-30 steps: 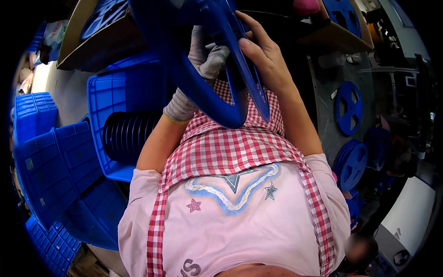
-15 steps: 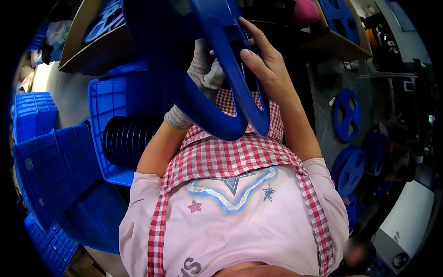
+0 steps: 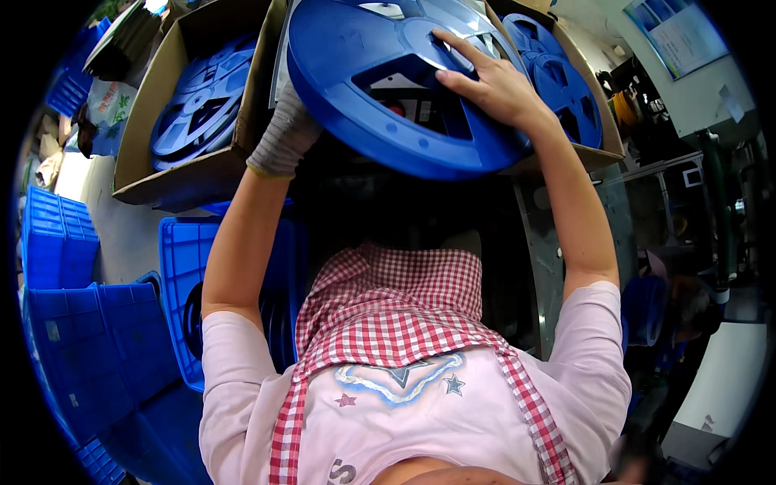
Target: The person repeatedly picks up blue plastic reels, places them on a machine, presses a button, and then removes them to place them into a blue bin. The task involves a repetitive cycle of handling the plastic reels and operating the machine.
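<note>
Blue plastic makes the big wheel (image 3: 376,44), held up and tilted between the left box (image 3: 182,182) and the right box (image 3: 596,158). Smaller-looking blue wheels (image 3: 194,101) lie in both, and the big wheel hides part of the right box. A blue crate (image 3: 174,259) sits by the left arm. Print shows on a wall poster (image 3: 683,36) and a bag (image 3: 109,99); stars show on the pink shirt (image 3: 396,428). The bare right hand (image 3: 505,93) has thumb and pointing finger spread on the big wheel's middle. The gloved left hand (image 3: 287,129) is at its left edge, fingers hidden, so I cannot tell its grip. Dark room shows between the big wheel and the checked apron (image 3: 388,307).
</note>
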`<state>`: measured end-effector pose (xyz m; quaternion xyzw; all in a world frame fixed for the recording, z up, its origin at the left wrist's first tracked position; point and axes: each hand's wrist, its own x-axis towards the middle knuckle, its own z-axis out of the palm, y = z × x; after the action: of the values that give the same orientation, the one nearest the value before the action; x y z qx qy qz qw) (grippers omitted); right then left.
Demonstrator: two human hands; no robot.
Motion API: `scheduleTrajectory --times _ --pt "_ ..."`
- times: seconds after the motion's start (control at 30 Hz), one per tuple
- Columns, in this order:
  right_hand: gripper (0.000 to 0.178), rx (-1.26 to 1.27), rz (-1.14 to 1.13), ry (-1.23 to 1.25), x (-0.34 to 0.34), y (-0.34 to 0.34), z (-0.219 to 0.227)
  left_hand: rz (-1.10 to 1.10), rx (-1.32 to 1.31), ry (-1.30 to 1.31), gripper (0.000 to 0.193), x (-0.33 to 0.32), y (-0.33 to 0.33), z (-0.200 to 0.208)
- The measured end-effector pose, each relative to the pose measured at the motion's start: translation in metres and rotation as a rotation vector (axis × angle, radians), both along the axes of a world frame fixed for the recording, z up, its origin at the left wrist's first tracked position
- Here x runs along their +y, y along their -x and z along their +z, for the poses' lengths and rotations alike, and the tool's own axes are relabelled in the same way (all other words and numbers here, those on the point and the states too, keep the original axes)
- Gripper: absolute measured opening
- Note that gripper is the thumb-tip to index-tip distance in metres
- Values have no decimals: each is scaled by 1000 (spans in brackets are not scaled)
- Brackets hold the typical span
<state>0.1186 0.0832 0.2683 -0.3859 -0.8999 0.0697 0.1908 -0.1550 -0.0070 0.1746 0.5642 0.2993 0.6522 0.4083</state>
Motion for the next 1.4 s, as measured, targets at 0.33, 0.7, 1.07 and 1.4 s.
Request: scheduleTrajectory --times 0.33,0.7,1.07,1.4 --pt "71 -314 -67 -255 80 65 82 54 -248 120 35 58 24 54" --pt "81 -144 107 -604 96 17 57 388 155 173 45 -12 5 66" --pt "95 52 -92 -400 39 -101 -62 959 994 165 96 -46 4 -10" --pt "55 426 -244 -260 99 -144 -67 878 772 157 69 -80 -2 -18"
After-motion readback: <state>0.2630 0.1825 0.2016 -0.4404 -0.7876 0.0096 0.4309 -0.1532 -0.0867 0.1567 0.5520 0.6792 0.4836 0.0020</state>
